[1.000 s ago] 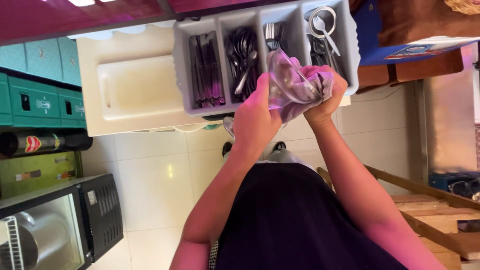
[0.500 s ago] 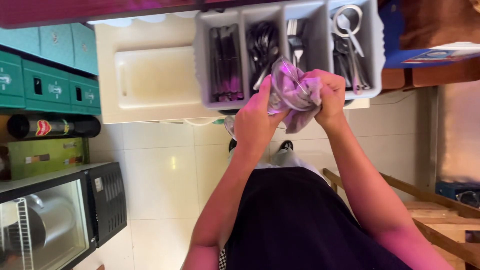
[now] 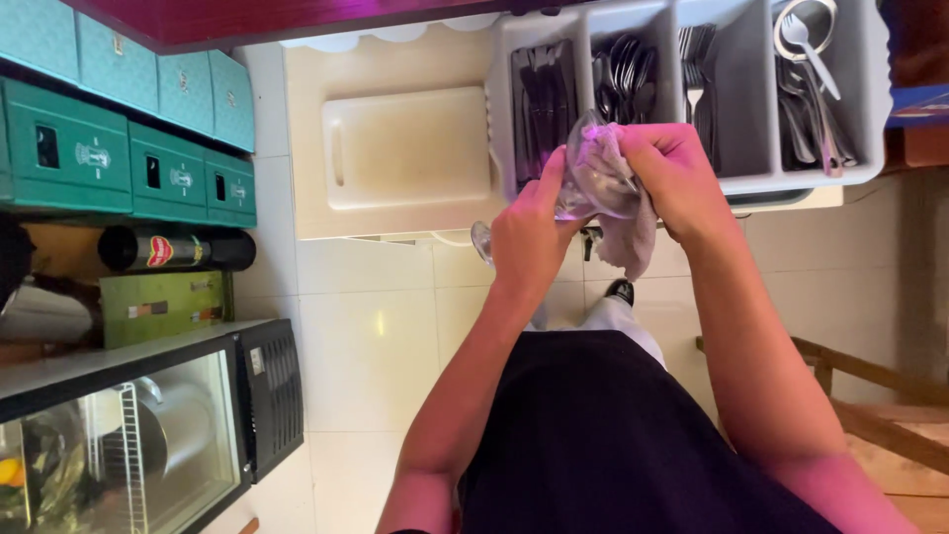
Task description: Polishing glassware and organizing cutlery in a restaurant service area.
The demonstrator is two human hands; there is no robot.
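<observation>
Head view: left hand [image 3: 529, 232] wraps round a clear glass [image 3: 593, 176], fingers closed on its bowl, base poking out below. Right hand [image 3: 672, 173] is clenched on a pale cloth [image 3: 633, 232], pressing it vs. the glass. Both sit in front of a grey cutlery tray [image 3: 860, 119] w/ knives, spoons, forks. White cutting board [image 3: 405, 148] lies just beside tray. Green crates [image 3: 129, 148] and a dark bottle [image 3: 178, 249] at picture left.
</observation>
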